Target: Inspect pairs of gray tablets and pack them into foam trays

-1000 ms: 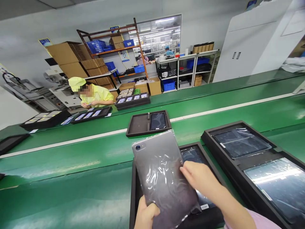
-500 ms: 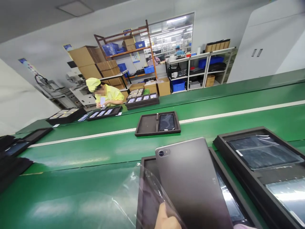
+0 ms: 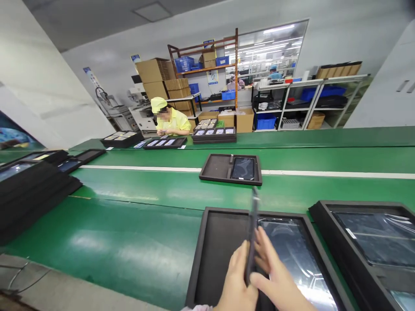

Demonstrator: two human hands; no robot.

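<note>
Head view, hands (image 3: 238,276) (image 3: 275,276) flanking upright tablet (image 3: 253,218) (edge-on), over black tray (image 3: 223,242)

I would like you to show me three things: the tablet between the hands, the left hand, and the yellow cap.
Tablet (image 3: 253,224): head view, on its thin edge.
Left hand (image 3: 238,276): head view, on its back.
Yellow cap (image 3: 158,104): head view, on its crown.

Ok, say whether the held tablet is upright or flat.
Upright: the tablet stands edge-on, narrow side showing, between left hand and right hand.
</note>
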